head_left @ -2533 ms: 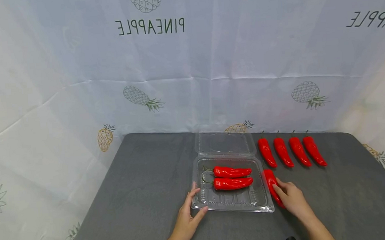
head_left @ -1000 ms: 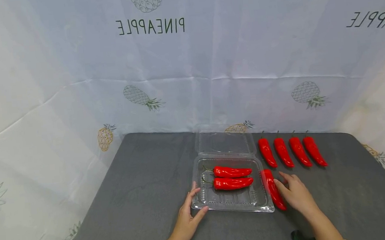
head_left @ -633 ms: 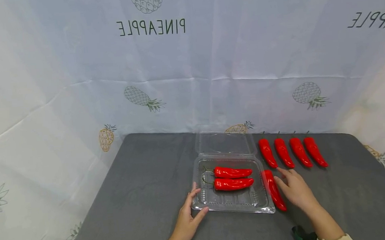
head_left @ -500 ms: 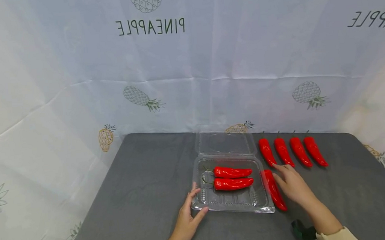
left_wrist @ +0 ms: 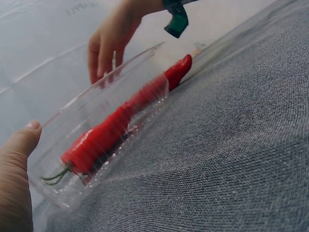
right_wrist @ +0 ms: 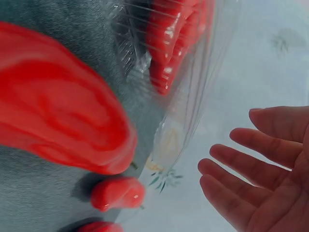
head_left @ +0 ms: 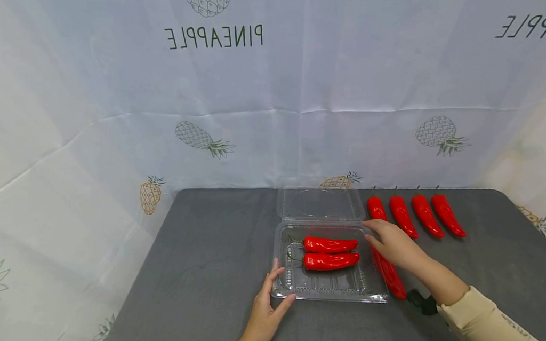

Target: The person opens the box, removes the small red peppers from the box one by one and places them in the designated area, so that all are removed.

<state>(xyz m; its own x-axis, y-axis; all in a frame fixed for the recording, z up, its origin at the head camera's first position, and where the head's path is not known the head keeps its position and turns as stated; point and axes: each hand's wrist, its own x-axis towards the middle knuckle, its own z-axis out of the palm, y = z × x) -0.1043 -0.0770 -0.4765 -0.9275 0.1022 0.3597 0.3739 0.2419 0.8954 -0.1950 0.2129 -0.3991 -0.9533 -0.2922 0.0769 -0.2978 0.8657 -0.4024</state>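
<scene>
A clear plastic clamshell container point(head_left: 328, 293) lies with its lid folded back; two red peppers point(head_left: 332, 260) rest inside, stems to the left. At the container's front left corner is my left hand point(head_left: 261, 317), thumb and fingers spread against the sides; the left wrist view shows the thumb point(left_wrist: 23, 140) touching the rim. My right hand point(head_left: 395, 244) hovers at the right rim, and in the right wrist view its fingers point(right_wrist: 251, 166) are extended with nothing held. Another red pepper point(head_left: 394, 283) lies just outside the right wall, its upper part hidden by this hand.
Several red peppers point(head_left: 426, 216) stand in a row at the back right of the grey table point(head_left: 213, 261). The transparent lid point(head_left: 319, 203) reaches toward the pineapple-print cloth point(head_left: 247, 87) behind. A dark green device point(head_left: 423, 303) sits by the right wrist.
My right hand has let go of the pepper beside the container and moved up and left to the right rim. That pepper now lies slightly lower. The left hand stays put.
</scene>
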